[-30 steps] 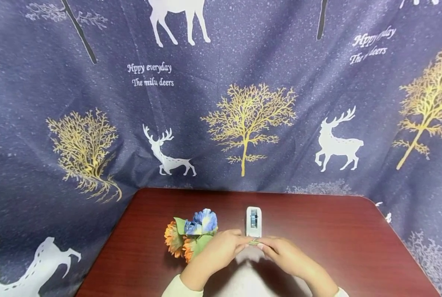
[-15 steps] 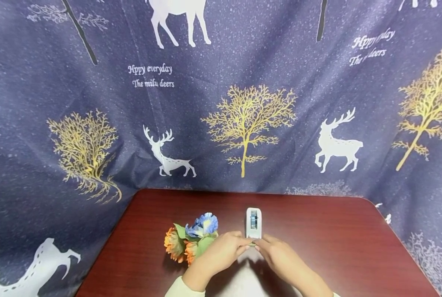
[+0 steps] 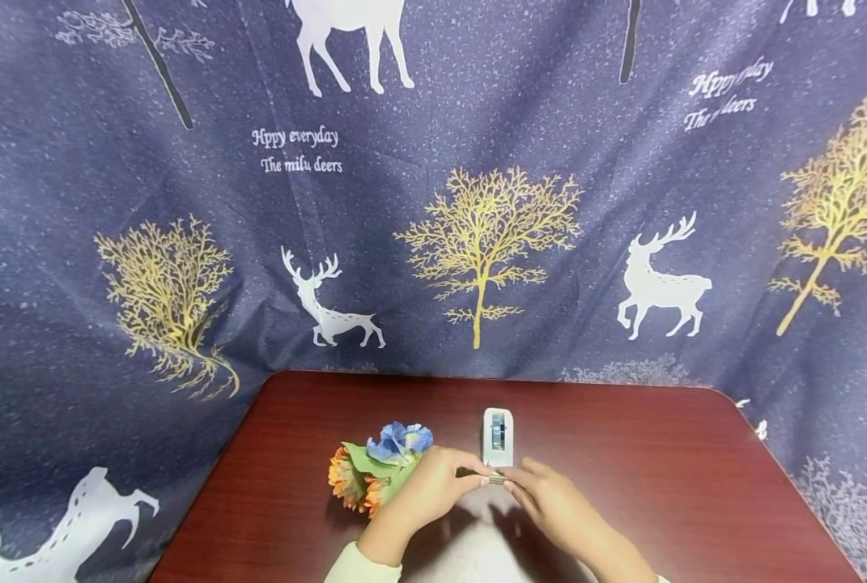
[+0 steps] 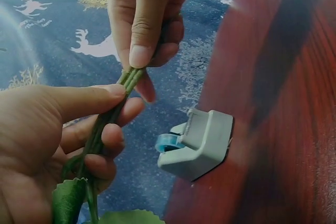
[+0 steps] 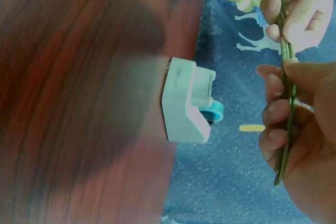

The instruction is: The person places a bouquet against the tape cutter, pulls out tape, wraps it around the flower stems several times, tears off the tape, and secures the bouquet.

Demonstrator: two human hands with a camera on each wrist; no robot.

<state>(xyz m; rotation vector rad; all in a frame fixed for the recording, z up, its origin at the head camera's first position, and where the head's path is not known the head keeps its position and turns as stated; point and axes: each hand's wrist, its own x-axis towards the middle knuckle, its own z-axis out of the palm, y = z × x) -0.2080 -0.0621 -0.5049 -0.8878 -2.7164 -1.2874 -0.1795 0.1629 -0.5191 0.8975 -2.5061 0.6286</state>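
Left hand [image 3: 436, 487] and right hand [image 3: 553, 502] both grip the stems [image 4: 132, 79]; I judge this the bunching step, and the next move calls for one hand keeping them together. Behind, the cloth [image 3: 433, 113] reads "Hppy everyday" and "The milu deers". Over the desk [image 3: 637, 445], flowers [image 3: 388, 446] show beside the left hand; the dispenser's [image 5: 176, 114] mark is unreadable on my feed.

In the head view, you bring the blue flower [image 3: 400, 440] a little nearer to you and rightward compared with a second ago, and the orange flowers [image 3: 345, 479] follow the same way. The thumb and forefinger of your left hand [image 3: 433, 484] now arch wider apart, and more of the green stems [image 3: 497, 479] shows beside your right hand [image 3: 555, 498] than half a second ago.
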